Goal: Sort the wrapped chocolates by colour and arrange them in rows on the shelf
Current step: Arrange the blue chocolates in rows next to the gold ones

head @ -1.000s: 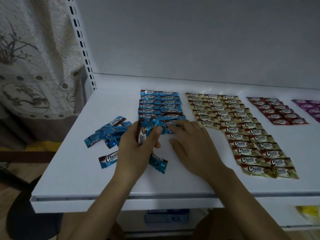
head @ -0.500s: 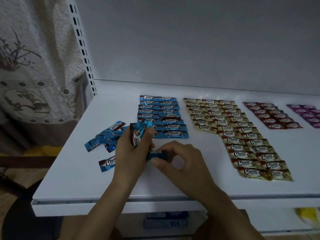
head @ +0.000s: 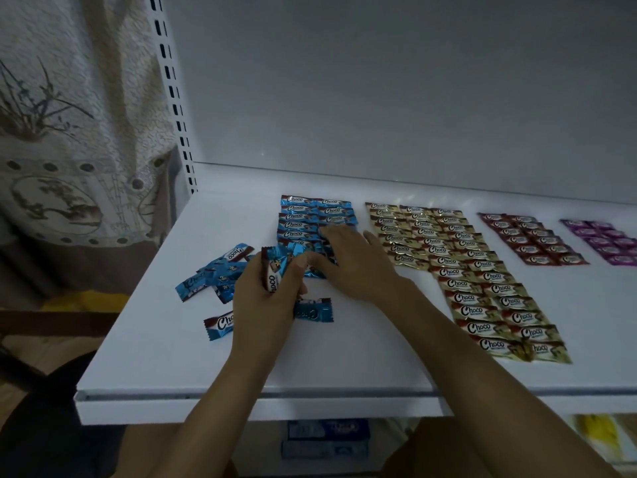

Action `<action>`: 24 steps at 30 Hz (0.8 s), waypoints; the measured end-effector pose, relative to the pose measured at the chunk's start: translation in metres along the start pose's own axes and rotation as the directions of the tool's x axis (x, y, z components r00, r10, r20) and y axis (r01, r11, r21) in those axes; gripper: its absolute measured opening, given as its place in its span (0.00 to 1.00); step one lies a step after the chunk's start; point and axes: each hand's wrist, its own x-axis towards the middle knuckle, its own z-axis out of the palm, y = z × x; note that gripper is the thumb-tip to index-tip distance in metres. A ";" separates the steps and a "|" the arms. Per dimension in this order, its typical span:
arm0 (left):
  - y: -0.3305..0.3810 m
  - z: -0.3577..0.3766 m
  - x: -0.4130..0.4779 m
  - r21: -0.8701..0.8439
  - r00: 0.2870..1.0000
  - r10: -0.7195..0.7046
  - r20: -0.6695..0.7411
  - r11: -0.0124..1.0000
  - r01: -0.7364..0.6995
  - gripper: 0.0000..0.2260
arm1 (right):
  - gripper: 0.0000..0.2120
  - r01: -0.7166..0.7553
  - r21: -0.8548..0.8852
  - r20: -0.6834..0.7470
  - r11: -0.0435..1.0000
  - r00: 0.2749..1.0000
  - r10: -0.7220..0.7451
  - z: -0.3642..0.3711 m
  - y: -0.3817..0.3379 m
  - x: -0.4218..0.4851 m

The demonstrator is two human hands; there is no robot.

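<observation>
your left hand [head: 263, 305] is gripping a bunch of blue foil-wrapped chocolates [head: 280, 265]; your right hand [head: 358, 267] is lying flat, fingers straight, on the sorted blue rows [head: 299, 216].

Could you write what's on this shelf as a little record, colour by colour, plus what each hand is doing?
Shelf: white, chocolates laid flat on it
Blue rows: leftmost sorted group
Gold rows: right of blue, reaching nearest the front edge
Red rows: right of gold
Purple rows: far right, cut off by the frame
Loose blues: unsorted pile left of the hands
Left hand: holds a blue bunch
Right hand: fingers flat on the blue rows' near end
</observation>
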 end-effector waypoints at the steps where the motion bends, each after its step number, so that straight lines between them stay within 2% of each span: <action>1: 0.001 0.000 -0.001 0.003 1.000 0.002 0.007 1.000 -0.002 0.10 | 0.33 -0.005 0.000 -0.002 1.000 1.000 0.005 0.001 0.000 -0.001; 6: -0.003 0.000 0.001 0.027 1.000 0.006 0.008 1.000 -0.006 0.06 | 0.30 -0.002 0.066 -0.059 0.998 0.998 0.006 -0.001 -0.002 0.001; 8: -0.004 0.000 0.000 0.022 1.000 0.010 0.005 1.000 -0.010 0.05 | 0.28 0.031 0.155 -0.194 0.987 0.981 0.000 -0.006 -0.005 -0.004; 9: -0.003 0.001 0.000 0.016 1.000 0.013 0.007 1.000 -0.013 0.05 | 0.26 0.048 0.270 -0.269 0.962 0.963 0.027 -0.012 -0.009 -0.010; 10: -0.003 0.001 0.000 0.013 1.000 0.018 0.007 1.000 -0.018 0.04 | 0.25 0.062 0.438 -0.293 0.897 0.953 0.077 -0.018 -0.015 -0.019; 11: -0.002 0.001 -0.001 0.012 1.000 0.022 0.004 1.000 -0.022 0.03 | 0.24 0.066 0.622 -0.259 0.780 0.958 0.126 -0.024 -0.022 -0.030; 12: -0.003 0.000 0.000 0.012 1.000 0.027 -0.002 1.000 -0.027 0.03 | 0.22 0.052 0.766 -0.189 0.641 0.971 0.147 -0.030 -0.027 -0.041; 13: -0.002 0.000 0.000 0.008 1.000 0.030 -0.006 1.000 -0.030 0.03 | 0.20 0.037 0.839 -0.128 0.543 0.983 0.132 -0.033 -0.031 -0.052; 17: -0.003 -0.001 0.000 0.023 0.997 0.074 -0.003 0.997 -0.074 0.04 | 0.07 0.044 0.886 -0.056 0.462 0.998 0.011 -0.034 -0.033 -0.082; 19: -0.001 0.000 -0.001 0.044 0.992 0.127 0.001 0.991 -0.127 0.01 | 0.03 0.026 0.915 -0.055 0.403 0.997 0.060 -0.032 -0.028 -0.086; 21: 0.003 0.000 -0.005 0.037 0.980 0.198 -0.015 0.980 -0.197 0.02 | 0.03 0.057 0.938 -0.104 0.342 0.988 0.118 -0.032 -0.022 -0.089; 22: 0.005 -0.001 -0.005 0.046 0.970 0.239 -0.032 0.970 -0.238 0.03 | 0.03 0.083 0.937 -0.134 0.339 0.982 0.130 -0.031 -0.018 -0.091; 24: 0.007 -0.005 -0.005 0.087 0.957 0.287 -0.045 0.955 -0.282 0.04 | 0.01 0.106 0.887 -0.164 0.449 0.982 0.091 -0.025 -0.008 -0.096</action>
